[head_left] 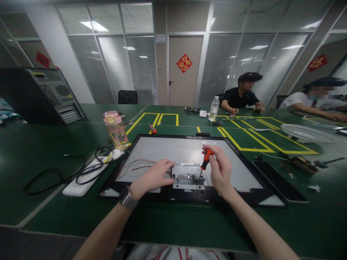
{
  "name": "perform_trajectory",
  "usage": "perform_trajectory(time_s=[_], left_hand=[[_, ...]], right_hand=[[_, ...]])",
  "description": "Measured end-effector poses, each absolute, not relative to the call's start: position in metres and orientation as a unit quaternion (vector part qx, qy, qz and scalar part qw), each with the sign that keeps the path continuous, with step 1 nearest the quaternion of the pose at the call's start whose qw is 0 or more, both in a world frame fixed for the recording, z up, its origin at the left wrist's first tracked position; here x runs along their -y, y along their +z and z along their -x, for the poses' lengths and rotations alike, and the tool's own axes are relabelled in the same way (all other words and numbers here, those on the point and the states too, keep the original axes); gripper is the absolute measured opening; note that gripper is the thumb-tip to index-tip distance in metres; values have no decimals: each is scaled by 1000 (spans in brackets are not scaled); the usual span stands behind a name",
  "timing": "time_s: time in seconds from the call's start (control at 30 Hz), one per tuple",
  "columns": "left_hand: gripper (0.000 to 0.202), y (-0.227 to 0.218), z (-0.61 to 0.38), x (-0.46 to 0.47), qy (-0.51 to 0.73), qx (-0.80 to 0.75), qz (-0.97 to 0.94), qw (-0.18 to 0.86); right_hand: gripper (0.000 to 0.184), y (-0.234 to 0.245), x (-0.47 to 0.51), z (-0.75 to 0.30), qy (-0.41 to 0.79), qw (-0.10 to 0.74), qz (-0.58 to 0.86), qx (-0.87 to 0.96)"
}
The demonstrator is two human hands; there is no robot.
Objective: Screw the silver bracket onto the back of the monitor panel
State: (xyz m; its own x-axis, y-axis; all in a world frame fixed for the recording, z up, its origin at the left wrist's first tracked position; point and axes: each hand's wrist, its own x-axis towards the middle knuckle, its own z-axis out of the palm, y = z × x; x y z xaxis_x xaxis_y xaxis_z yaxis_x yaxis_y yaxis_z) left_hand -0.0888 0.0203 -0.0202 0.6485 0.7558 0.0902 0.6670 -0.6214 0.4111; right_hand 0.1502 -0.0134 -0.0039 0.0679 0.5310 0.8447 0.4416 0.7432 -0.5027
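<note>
A flat monitor panel (162, 147) with a black frame lies face-flat on the green table in front of me. On its near middle sits a silver metal housing (187, 169) with a row of connector ports on its near side. My left hand (157, 175) grips the left end of this housing, thumb low and fingers over the top. Thin brown and red wires (141, 160) run left from under that hand. In my right hand (220, 168) is an orange and black screwdriver (207, 159), tilted, its tip down at the port side of the housing. Whether the tip sits in a screw is too small to tell.
A white power strip (84, 182) with black cable and a pink-lidded bottle (116, 130) stand left. A computer case (46, 95) is farther left. A black slab (279, 180) lies right of the panel. A red-handled tool (152, 129) and water bottle (214, 108) lie beyond. Two people sit across.
</note>
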Motion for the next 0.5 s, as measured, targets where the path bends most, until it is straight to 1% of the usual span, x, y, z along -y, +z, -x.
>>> perform_trajectory(time_s=[0.23, 0.3, 0.4, 0.5], left_hand=[[59, -21, 88, -22, 129, -397, -892, 173], [58, -21, 88, -21, 126, -399, -892, 170], [58, -20, 88, -20, 123, -400, -892, 169], [58, -19, 88, -20, 121, -404, -891, 170]], right_hand=[[22, -2, 13, -146, -53, 634, 390, 666], [21, -2, 14, -147, -41, 631, 379, 676], [24, -2, 15, -147, 15, 632, 366, 683], [20, -1, 15, -146, 2, 637, 370, 677]])
